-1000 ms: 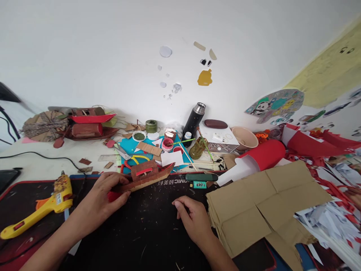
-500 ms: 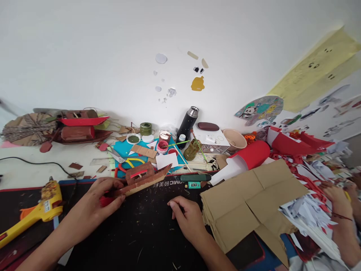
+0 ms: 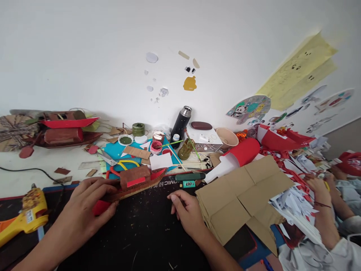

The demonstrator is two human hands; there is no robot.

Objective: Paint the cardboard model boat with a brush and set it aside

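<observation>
As a model boat (image 3: 141,178) angles out from the left hand (image 3: 86,205), bow toward the open paint pots (image 3: 156,147) beyond it, a careless sweep of that hand could, by the look of it, tip the paint over the white card (image 3: 160,162); too hard a squeeze might buckle the hull. The left hand is closed around the boat's near end, thumb this side, fingers across the far side (a red piece shows under the palm). Its partner, the right hand (image 3: 183,210), hovers or rests half open over the black mat (image 3: 135,241), apparently holding nothing.
</observation>
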